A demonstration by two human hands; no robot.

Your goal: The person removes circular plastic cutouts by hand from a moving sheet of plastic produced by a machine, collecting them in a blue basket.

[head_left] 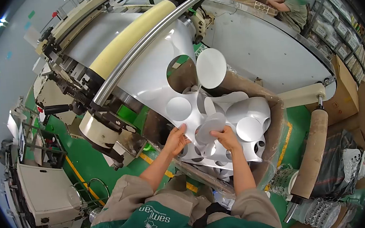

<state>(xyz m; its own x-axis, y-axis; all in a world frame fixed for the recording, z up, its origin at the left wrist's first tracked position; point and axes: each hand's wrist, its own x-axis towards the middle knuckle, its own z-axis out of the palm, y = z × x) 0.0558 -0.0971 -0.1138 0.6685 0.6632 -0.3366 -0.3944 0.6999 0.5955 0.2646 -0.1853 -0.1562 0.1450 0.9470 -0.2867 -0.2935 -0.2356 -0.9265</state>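
Observation:
A white plastic-like sheet (146,76) with round cut-outs hangs from the machine's rollers down into a large brown carton (280,127). My left hand (175,141) pinches the sheet's lower left edge, thumb on top. Between the thumb and fingers of my right hand (228,139) is a white disc (209,130), tilted over the sheet. A larger white disc (211,68) stands tilted at the carton's far side, beside an open round hole in the sheet. Crumpled white offcut (247,108) with loose discs fills the carton below both hands.
Ahead of me are a yellow roller (132,38) and a steel bar (150,41). A brown-wrapped roller (314,154) sticks out at right, near cardboard boxes (341,87). A white cabinet (45,186) stands left. Another person (292,6) works at the back right.

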